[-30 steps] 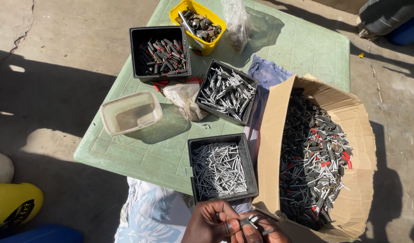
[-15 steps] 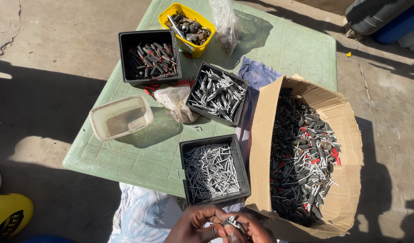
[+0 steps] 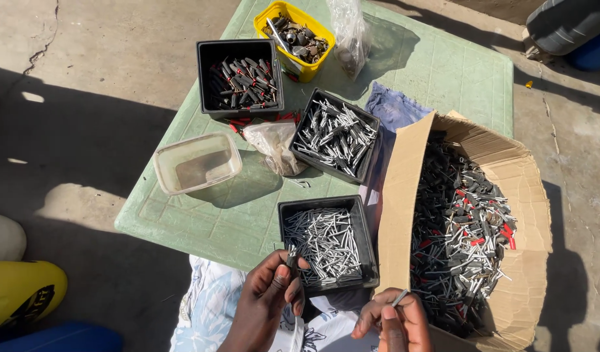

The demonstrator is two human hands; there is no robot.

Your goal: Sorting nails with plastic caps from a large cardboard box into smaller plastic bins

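1. Overhead, head view: the left hand pinches a small dark piece between thumb and fingertips, at the near-left corner of the near black tray. That tray is filled with thin silver pins.
2. The right hand is closed on a slim silver pin, held low between the near tray and the cardboard box.
3. The box remains heaped with mixed dark, silver and red-marked pieces; judged from this, the bulk of the sorting is left.
4. Sorted so far, as shown on the green table: a second black tray of silver pins, a third black tray of dark and red-tipped pieces, and a yellow tub of dark fittings.
5. A clear plastic container stands apparently unfilled, left of the trays. A small plastic bag lies between the trays.
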